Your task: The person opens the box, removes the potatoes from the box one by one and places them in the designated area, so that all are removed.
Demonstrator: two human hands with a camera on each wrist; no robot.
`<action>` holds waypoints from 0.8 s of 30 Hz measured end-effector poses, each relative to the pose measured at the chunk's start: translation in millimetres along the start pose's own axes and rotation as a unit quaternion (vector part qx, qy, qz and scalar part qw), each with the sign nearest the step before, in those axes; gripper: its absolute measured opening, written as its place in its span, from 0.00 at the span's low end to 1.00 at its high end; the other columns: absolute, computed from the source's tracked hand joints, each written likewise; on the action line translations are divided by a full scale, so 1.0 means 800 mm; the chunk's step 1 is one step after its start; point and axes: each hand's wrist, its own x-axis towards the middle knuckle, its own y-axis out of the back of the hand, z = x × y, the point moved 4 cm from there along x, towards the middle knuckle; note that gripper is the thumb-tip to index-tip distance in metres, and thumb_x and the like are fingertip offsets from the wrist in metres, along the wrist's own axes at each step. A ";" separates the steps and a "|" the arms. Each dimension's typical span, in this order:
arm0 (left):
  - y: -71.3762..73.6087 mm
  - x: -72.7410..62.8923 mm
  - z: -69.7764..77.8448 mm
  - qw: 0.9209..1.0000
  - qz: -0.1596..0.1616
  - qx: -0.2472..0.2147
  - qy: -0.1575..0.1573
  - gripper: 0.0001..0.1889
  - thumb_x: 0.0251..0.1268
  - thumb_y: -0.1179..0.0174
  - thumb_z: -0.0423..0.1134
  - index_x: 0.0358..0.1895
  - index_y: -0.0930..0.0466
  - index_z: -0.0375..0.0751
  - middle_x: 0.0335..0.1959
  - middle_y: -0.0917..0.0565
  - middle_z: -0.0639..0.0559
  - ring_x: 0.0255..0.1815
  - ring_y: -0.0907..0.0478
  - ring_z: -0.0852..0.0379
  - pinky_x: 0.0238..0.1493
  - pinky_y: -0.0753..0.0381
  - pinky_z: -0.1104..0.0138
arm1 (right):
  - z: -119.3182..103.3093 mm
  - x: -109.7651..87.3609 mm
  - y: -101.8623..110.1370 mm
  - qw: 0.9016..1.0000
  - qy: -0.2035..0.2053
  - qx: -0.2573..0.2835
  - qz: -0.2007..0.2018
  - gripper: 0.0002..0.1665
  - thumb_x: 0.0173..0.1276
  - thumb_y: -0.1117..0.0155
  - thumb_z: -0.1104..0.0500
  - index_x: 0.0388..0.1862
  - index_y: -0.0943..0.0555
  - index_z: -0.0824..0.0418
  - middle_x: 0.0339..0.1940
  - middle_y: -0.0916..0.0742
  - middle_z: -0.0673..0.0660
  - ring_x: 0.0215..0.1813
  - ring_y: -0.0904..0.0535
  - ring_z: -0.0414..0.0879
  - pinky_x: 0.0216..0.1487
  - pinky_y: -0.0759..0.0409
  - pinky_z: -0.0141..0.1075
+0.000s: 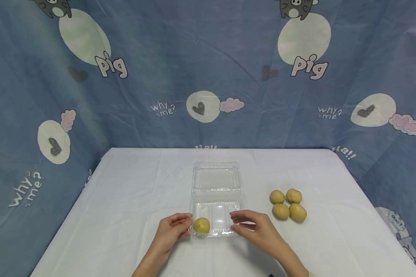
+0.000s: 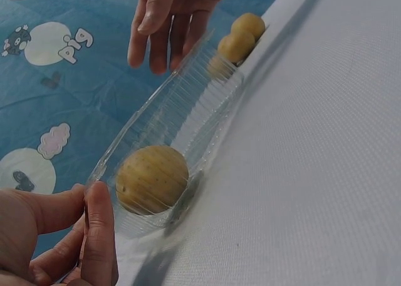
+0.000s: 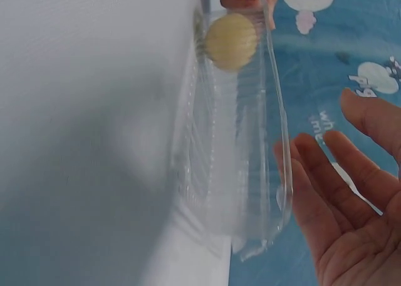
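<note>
A clear plastic clamshell container (image 1: pixel 223 219) lies on the white table with its lid (image 1: pixel 217 177) folded back, away from me. One potato (image 1: pixel 202 225) sits in the near left corner of its base. My left hand (image 1: pixel 176 229) pinches the container's left rim between thumb and fingers, beside that potato. Over the right edge of the base, my right hand (image 1: pixel 254 227) is held with fingers apart and nothing between them. In the right wrist view, the fingers (image 3: pixel 313 204) of that hand are close to the rim; whether they touch it I cannot tell.
Several loose potatoes (image 1: pixel 281 211) are grouped on the table to the right of the container. A white cloth covers the table (image 1: pixel 142 184). Behind it and along both sides hangs a blue printed curtain (image 1: pixel 166 77).
</note>
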 end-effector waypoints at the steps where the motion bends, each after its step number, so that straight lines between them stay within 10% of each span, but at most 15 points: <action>1: 0.000 0.000 0.000 1.000 0.000 -0.001 0.000 0.18 0.63 0.34 0.33 0.52 0.23 0.24 0.38 0.17 0.45 0.34 0.20 0.57 0.34 0.14 0.69 | -0.001 0.002 -0.002 1.000 0.001 0.000 -0.003 0.21 0.66 0.30 0.58 0.52 0.20 0.70 0.47 0.14 0.65 0.48 0.16 0.57 0.50 0.17 0.35; 24: -0.001 0.000 0.001 1.000 0.003 0.000 0.003 0.18 0.63 0.34 0.33 0.52 0.22 0.24 0.38 0.17 0.46 0.33 0.21 0.57 0.34 0.14 0.68 | 0.001 0.032 -0.047 0.998 -0.009 -0.010 -0.055 0.21 0.66 0.30 0.57 0.52 0.19 0.70 0.50 0.15 0.63 0.50 0.18 0.58 0.53 0.18 0.40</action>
